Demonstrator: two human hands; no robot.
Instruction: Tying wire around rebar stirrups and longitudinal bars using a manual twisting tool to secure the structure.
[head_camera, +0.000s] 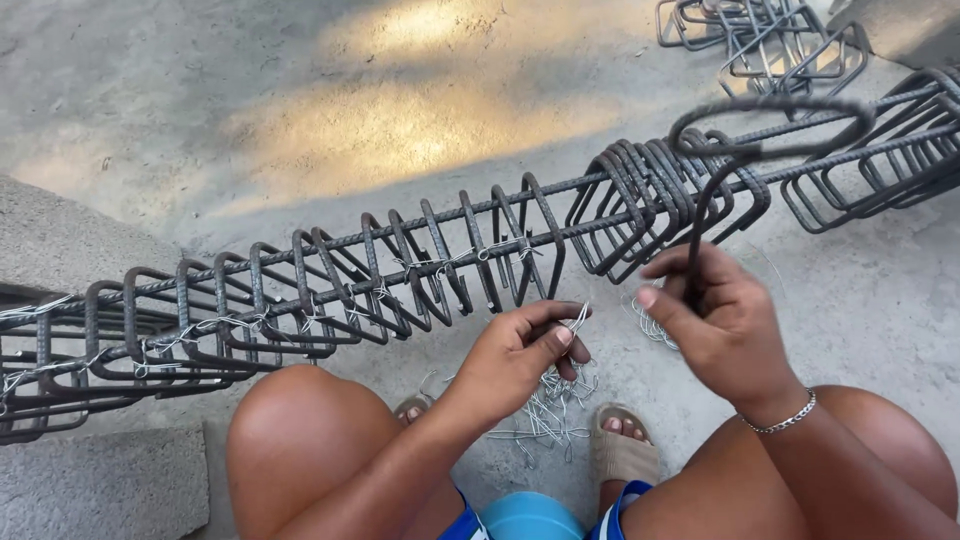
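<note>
A long rebar cage (330, 270) with many square stirrups lies across the view, some stirrups tied to the bars with thin wire. My left hand (520, 355) pinches a short piece of tie wire (578, 318) just below the cage. My right hand (715, 320) grips a dark bent hook tool (745, 135), whose looped end rises in front of a bunch of stirrups (660, 195). A heap of loose tie wires (545, 410) lies on the ground between my feet.
Concrete blocks (70, 240) support the cage at the left. More loose stirrups (770, 40) are piled at the top right on the concrete floor. My bare knees and sandalled feet fill the bottom of the view.
</note>
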